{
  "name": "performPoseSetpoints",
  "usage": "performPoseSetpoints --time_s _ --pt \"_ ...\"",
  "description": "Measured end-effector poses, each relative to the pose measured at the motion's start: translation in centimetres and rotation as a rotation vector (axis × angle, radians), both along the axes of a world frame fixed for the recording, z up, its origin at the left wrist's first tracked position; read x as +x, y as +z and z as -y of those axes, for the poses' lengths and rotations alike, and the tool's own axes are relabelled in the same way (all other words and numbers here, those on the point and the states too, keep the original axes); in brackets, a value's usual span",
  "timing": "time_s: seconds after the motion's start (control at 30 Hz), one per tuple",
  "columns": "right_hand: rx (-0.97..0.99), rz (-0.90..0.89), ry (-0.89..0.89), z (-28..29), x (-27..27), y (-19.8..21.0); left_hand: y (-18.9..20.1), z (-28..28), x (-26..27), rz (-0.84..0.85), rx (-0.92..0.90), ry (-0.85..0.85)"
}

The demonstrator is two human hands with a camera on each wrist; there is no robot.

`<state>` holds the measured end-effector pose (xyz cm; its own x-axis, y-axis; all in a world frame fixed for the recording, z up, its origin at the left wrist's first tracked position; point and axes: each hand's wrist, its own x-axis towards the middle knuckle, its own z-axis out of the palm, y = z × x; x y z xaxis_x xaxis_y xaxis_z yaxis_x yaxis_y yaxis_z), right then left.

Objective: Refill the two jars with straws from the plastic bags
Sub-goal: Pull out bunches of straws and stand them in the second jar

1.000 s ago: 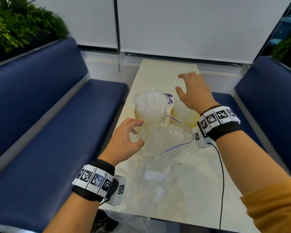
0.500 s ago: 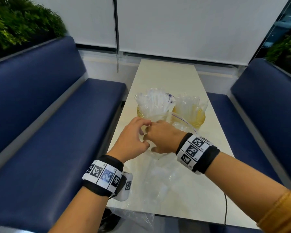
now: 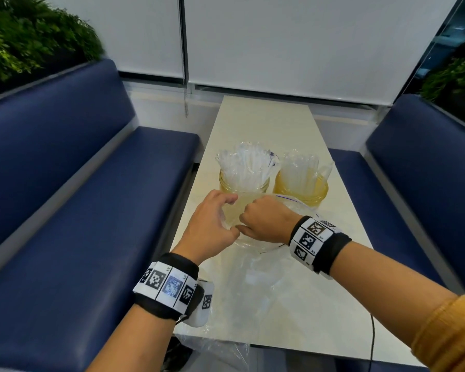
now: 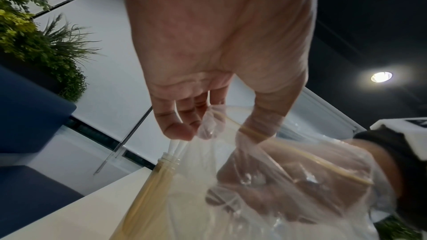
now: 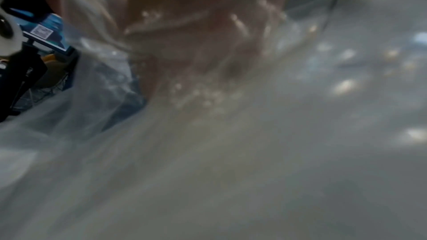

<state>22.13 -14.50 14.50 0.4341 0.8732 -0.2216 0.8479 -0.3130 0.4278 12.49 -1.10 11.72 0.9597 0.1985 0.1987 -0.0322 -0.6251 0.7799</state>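
At frame centre, the long cream table [image 3: 266,124] is carrying two amber glass jars [image 3: 243,187] bristling with wrapped straws [image 3: 246,163]. The clear plastic bag [image 3: 255,267] is being worked: the right hand [image 3: 269,224], upper right a second ago, is now reaching inside, grip unclear; the left hand [image 3: 212,226] is pinching its mouth.

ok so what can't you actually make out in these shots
- Right hand fingers: inside the clear plastic bag; head view shows only its back, right wrist view is blurred.
- Straws left in the bag: cannot tell, film glares.
- Left jar base: behind the left hand.
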Motion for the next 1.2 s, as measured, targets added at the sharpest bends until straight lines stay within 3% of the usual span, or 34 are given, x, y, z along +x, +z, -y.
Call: performPoseSetpoints --time_s 0.3,0.53,0.63,0.73,0.8,0.9,1.03,1.2 --pt "0.186 0.007 -0.064 -1.0 -1.4 5.1 -0.4 1.5 0.1 -0.028 -0.058 0.036" --pt "0.349 0.101 -0.024 -2.0 -2.6 8.4 -1.3 3.1 1.4 0.054 -0.276 0.122" --pt "0.645 -0.032 -0.091 -1.8 -2.2 8.1 -1.7 3.3 2.0 0.065 -0.339 0.147" --pt "1.078 -0.288 -0.234 -1.2 -2.0 7.1 -1.9 3.6 2.1 0.059 -0.414 0.113" --pt "1.240 -0.451 -0.340 -0.7 -2.3 6.1 -1.7 3.8 2.0 0.090 -0.460 0.072" --pt "1.222 -0.509 -0.426 -0.4 -2.9 3.5 -1.6 3.8 2.6 0.115 -0.396 0.088" --pt "1.191 -0.467 -0.302 -0.7 -3.1 0.3 -1.4 4.1 2.5 0.061 -0.322 0.146" --pt "1.210 -0.466 -0.300 0.0 -2.0 1.5 -1.1 4.3 1.7 0.002 -0.517 0.070"
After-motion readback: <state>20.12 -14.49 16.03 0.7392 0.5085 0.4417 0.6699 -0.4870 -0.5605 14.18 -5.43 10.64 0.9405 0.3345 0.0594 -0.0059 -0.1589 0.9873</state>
